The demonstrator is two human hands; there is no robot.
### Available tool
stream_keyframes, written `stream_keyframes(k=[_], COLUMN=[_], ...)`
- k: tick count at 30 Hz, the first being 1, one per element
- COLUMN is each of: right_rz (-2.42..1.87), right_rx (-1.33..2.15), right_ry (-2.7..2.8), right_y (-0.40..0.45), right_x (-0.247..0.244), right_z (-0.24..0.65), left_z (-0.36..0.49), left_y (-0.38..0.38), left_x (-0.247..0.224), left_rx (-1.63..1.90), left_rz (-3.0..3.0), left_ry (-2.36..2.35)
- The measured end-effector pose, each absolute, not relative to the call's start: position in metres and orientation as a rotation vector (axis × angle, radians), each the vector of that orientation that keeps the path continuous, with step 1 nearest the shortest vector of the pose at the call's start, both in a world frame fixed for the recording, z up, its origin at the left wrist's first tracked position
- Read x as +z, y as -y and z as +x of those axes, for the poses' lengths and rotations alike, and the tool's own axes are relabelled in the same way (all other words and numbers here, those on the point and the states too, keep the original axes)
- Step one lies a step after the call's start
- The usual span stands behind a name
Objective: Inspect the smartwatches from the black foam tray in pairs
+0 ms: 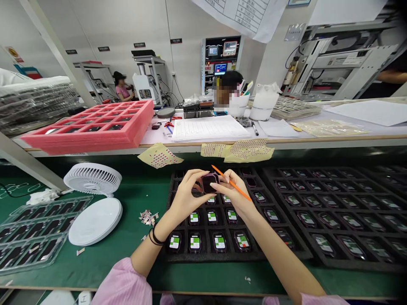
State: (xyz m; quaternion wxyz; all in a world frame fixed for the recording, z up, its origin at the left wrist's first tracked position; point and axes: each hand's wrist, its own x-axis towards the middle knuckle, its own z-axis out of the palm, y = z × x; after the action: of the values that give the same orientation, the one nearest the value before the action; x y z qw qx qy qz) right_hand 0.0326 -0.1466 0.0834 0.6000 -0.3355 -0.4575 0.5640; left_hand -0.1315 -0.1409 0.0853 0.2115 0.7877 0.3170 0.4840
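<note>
A small dark square device (210,183) with a purplish rim is held up over the black foam tray (206,257). My left hand (190,190) grips its left side between thumb and fingers. On its right side are the fingers of my right hand (234,190), which also holds an orange pointed stick (233,185) slanting across the hand. Below, the tray's compartments hold several similar devices, many with green and white labels (219,241). Part of the tray is hidden under my hands and right forearm.
Another black tray (337,220) of devices lies right. At left are a white fan (95,222), paper scraps (149,217) and a clear tray (41,228). The shelf ahead carries a pink foam tray (133,131) and papers (210,127). Two people are beyond; an arm shows far right.
</note>
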Motion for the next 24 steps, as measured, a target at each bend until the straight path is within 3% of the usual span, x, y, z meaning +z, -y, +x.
stream_keyframes(k=[17, 24], right_rz=[-0.741, -0.831], right_rx=[1.299, 1.203], right_ry=[1.005, 1.094], right_y=[0.141, 0.139], right_x=[0.080, 0.073], right_z=[0.040, 0.039], left_z=[-0.140, -0.146], left_y=[0.129, 0.116], left_x=[0.085, 0.084], left_rx=[1.401, 1.184], left_rz=[1.706, 1.307], left_ry=[-1.038, -0.946])
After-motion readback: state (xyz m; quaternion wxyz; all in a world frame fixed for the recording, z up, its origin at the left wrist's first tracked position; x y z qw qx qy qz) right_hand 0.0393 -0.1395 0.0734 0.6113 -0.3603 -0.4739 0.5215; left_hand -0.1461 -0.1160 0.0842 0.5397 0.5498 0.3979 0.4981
